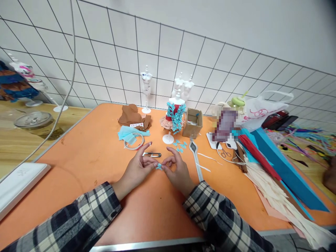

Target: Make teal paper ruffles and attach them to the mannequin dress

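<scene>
A small light-blue bow-shaped piece (159,166) is pinched between my left hand (139,166) and my right hand (177,169), one at each end, above the orange table (105,206). Just beyond my fingers lies a pair of thread snips (152,154). Similar little blue pieces (180,145) are scattered past my right hand. Behind them stands a miniature dress form (175,115) dressed in blue ruffles, a red bodice and a peach-brown skirt. Blue fabric (131,134) and a white ring (125,145) sit beyond my left hand.
Brown fabric (131,115), a cardboard box (192,123) and bare dress forms (146,87) line the back. On the right are a grey strap-like strip (195,157), scissors (225,153), cream strips (273,189) and a plastic bag (262,108). A white device (23,182) occupies the left edge.
</scene>
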Motion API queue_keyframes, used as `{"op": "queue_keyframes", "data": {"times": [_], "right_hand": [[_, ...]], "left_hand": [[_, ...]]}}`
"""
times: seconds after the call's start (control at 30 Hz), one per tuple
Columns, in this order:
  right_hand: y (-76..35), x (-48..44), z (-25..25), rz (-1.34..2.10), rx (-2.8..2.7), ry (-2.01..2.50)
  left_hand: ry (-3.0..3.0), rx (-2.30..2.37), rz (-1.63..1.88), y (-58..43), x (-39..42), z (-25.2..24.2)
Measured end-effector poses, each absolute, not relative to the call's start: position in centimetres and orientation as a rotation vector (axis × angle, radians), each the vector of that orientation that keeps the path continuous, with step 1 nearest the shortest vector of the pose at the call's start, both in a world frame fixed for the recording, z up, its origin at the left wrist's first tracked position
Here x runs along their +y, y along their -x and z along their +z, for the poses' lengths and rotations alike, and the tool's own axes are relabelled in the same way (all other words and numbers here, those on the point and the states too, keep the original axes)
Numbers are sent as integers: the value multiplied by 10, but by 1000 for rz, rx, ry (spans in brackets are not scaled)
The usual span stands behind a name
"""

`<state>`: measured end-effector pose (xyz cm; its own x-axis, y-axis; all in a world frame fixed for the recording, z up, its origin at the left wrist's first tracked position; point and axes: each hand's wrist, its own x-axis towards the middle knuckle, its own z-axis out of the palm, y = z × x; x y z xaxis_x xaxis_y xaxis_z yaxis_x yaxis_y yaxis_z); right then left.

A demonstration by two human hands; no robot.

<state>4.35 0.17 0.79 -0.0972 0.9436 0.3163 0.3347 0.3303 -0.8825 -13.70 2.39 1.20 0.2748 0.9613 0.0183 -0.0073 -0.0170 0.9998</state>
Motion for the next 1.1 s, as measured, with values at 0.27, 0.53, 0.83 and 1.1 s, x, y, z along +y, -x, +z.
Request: {"op": "queue_keyframes", "data": {"times": [0.27,0.53,0.83,1.1], "right_hand": [[-39,4,8,1063,-1278,1171],[-37,4,9,1145,-1141,1148],[-35,4,5,1206,-1097,1135],[-42,4,2,963,-1347,1167]], "left_hand": [[-1233,929,1048,132,22,14],[-1200,966,985,131,21,18],[-1201,944,955,132,25,13],[-1256,996,966,134,24,11]]}}
